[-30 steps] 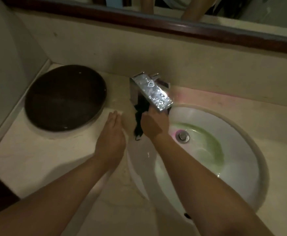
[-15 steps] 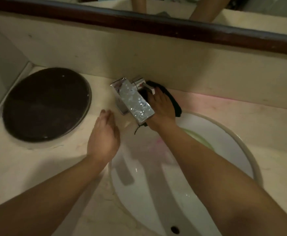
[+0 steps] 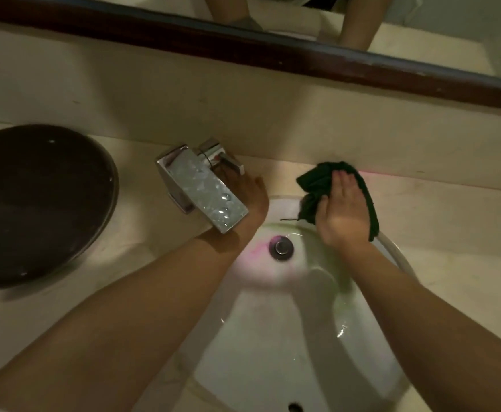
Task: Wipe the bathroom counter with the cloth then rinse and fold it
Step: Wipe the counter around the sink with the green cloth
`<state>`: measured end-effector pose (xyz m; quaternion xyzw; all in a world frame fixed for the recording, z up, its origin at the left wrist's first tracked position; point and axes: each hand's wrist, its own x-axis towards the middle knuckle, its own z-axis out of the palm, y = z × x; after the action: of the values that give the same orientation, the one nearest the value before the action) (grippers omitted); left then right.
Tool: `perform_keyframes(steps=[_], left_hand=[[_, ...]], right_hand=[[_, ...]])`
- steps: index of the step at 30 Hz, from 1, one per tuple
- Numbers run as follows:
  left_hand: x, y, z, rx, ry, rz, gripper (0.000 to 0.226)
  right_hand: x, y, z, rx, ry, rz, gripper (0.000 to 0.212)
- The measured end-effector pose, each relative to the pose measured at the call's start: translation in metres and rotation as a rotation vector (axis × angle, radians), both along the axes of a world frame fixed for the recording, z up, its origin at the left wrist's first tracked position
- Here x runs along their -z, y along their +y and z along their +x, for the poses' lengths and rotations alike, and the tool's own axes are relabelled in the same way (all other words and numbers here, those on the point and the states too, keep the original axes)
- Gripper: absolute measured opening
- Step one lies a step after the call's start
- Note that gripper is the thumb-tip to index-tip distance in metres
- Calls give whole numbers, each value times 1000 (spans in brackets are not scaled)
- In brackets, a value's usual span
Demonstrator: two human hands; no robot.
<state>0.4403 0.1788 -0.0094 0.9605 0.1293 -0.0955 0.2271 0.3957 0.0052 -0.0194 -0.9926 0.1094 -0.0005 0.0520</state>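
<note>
right hand (image 3: 343, 211) lies flat, fingers together, pressing the dark cloth (image 3: 317, 181) onto the counter (image 3: 439, 215) at the sink (image 3: 273, 337) rim's far edge; left hand (image 3: 247, 196) rests beside the faucet (image 3: 204, 194), partly hidden behind it, grip cannot be told; dark round bowl (image 3: 35, 203) well left of it

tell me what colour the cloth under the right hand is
Dark green, nearly black cloth, seen in the head view.

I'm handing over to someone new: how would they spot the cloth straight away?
Find the white sink, then look past its back rim, right of the shiny tap. The cloth lies bunched on the counter against the wall, under the right hand. It is the only dark green, soft thing there.
</note>
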Motion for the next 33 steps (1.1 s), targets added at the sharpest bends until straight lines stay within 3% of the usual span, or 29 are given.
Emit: perform_keyframes(steps=[3, 6, 9, 12, 15, 18, 21, 24, 28, 33], left_hand=[[-6, -2, -1, 36, -7, 7, 68], [11, 2, 1, 120, -100, 115, 66], [16, 2, 3, 118, -144, 168, 56], [29, 2, 0, 145, -141, 244, 63], [32, 5, 1, 88, -200, 191, 69], [29, 5, 0, 108, -236, 249, 70], [25, 4, -3, 101, -235, 284, 69], [18, 0, -2, 91, -224, 261, 68], [10, -21, -5, 44, -127, 208, 74], [1, -76, -13, 148, -130, 127, 79]], right_hand=[[1, 15, -5, -57, -34, -16, 62], [0, 43, 10, -295, -9, 26, 62], [4, 59, 34, -522, 105, -75, 68], [7, 43, 40, -559, 121, -42, 59], [2, 32, 38, -588, 87, 56, 57], [3, 13, 31, -522, 95, 90, 61], [2, -24, 21, -400, 92, -7, 56], [-7, -61, 10, -161, 24, 138, 54], [-7, -95, -5, -42, 120, 36, 56], [-9, -120, -16, 85, 147, 12, 60]])
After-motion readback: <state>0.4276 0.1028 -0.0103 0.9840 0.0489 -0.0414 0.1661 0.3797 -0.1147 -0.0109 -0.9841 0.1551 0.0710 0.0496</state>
